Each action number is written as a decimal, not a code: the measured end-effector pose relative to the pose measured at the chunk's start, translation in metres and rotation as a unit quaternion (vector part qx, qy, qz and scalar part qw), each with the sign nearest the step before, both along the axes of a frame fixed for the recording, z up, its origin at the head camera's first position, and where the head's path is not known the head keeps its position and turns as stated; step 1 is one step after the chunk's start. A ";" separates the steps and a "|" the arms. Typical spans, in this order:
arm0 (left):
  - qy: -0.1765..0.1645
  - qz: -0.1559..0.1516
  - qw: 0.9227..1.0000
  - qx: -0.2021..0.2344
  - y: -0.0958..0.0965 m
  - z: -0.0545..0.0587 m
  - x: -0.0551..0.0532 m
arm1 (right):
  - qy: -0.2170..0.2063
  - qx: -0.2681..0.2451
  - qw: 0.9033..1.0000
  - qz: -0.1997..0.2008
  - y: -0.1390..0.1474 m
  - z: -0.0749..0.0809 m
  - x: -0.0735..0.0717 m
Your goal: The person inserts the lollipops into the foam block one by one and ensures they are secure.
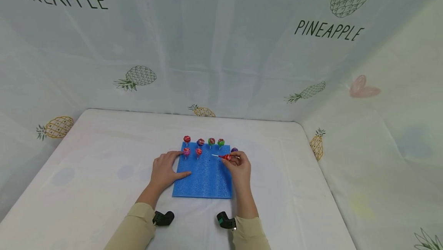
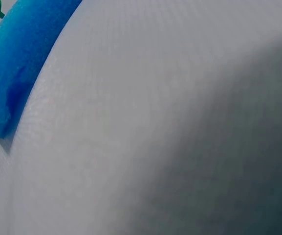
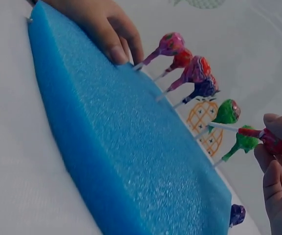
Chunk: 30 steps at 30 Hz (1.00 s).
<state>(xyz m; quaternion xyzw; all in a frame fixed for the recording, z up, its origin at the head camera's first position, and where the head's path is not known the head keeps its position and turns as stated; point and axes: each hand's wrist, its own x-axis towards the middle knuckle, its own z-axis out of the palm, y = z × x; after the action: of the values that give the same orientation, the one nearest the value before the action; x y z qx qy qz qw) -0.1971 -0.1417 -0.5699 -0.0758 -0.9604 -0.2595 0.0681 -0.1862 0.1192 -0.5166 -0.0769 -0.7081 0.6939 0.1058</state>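
Observation:
My right hand [image 1: 239, 167] pinches a red-wrapped lollipop [image 3: 276, 143] by its candy end, above the right part of a blue foam block [image 1: 204, 177]. Its white stick points left and is clear of the foam. My left hand [image 1: 165, 168] rests at the block's left edge, thumb on top and fingers spread. Standing in the foam along its far side are several lollipops, among them a pink one [image 1: 186, 151], a red one [image 1: 199, 151] and a green one [image 1: 220, 142]. In the left wrist view the left hand is out of sight.
A purple-wrapped lollipop [image 3: 237, 214] is beyond the block's right edge, partly hidden by the right hand in the head view. The block lies on a white-covered table [image 1: 104, 165], with a pineapple-print curtain [image 1: 221, 42] behind it.

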 end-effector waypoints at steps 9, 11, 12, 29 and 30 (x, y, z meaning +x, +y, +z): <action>0.002 0.000 1.000 -0.003 -0.002 -0.002 0.000 | 0.031 0.037 0.998 0.032 -0.011 0.007 -0.006; 0.003 0.000 1.000 -0.003 -0.002 -0.002 0.000 | 0.036 0.051 0.997 0.035 -0.014 0.013 -0.005; 0.004 0.000 1.000 -0.003 -0.002 -0.002 0.000 | 0.043 0.055 0.997 0.035 -0.016 0.017 -0.004; 0.005 0.003 1.000 -0.001 -0.001 -0.002 -0.001 | 0.064 0.107 0.989 0.081 -0.030 0.044 -0.003; 0.005 0.003 1.000 0.000 -0.001 -0.002 -0.001 | 0.064 0.107 0.989 0.082 -0.030 0.044 -0.003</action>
<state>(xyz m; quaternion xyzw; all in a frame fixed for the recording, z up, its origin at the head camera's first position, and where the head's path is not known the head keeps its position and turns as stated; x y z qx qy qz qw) -0.1982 -0.1425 -0.5714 -0.0742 -0.9604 -0.2584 0.0736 -0.1894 0.0891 -0.4731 0.0379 -0.7739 0.6241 0.1009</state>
